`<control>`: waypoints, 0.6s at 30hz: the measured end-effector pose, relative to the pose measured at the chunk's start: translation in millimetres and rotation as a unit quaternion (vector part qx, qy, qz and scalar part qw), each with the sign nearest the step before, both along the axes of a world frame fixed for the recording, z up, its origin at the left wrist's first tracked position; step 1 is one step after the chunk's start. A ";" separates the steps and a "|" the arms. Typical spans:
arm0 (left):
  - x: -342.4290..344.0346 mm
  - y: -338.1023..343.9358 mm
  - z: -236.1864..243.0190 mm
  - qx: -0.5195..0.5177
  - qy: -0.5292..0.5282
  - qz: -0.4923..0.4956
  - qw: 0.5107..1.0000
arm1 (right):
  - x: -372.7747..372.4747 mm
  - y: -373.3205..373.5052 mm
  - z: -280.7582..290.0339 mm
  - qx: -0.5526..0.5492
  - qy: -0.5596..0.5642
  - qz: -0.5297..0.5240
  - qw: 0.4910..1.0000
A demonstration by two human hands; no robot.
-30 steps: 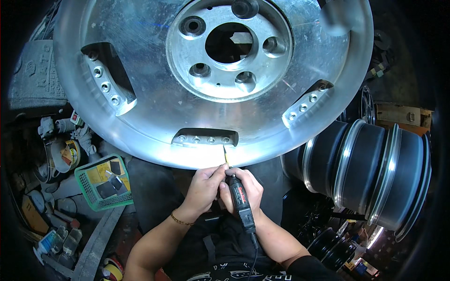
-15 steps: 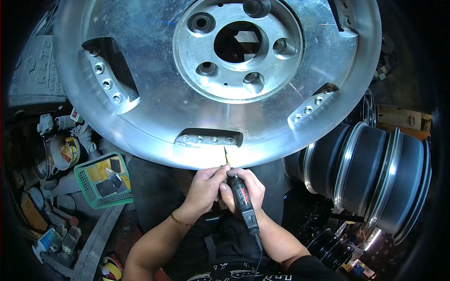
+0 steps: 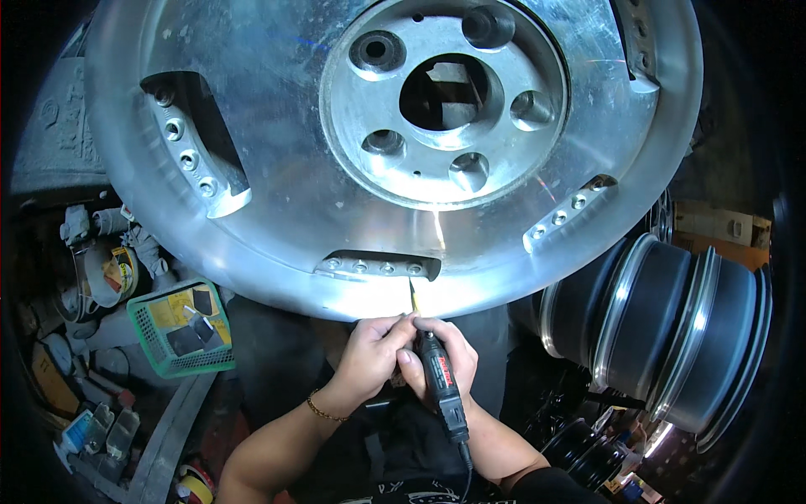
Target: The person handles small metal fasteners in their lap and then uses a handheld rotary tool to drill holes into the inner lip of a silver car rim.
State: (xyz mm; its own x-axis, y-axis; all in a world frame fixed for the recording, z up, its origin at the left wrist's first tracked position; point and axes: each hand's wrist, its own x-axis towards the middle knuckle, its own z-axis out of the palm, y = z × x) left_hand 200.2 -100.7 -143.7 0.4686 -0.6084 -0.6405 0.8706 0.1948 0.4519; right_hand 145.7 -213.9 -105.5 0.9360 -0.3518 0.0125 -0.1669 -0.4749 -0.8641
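One polished wheel disc, cluttered workshop.

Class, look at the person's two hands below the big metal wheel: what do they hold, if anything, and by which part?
Both the right hand and left hand grip one slim black corded rotary tool by the front of its body, near the bit.

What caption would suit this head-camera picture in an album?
Both hands, left hand and right hand, steady a black rotary tool at a large metal wheel disc's rim.
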 end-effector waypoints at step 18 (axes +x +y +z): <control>3.1 0.7 6.2 0.060 -0.028 -0.023 0.998 | 8.0 1.3 4.9 -0.032 0.034 0.010 0.999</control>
State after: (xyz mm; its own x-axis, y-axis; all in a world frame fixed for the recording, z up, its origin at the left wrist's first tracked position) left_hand 203.4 -100.0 -137.5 0.4789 -0.5513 -0.6832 0.8500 0.0966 0.5179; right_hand 153.7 -212.6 -100.6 0.9426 -0.3326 -0.0290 -0.2131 -0.5325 -0.8191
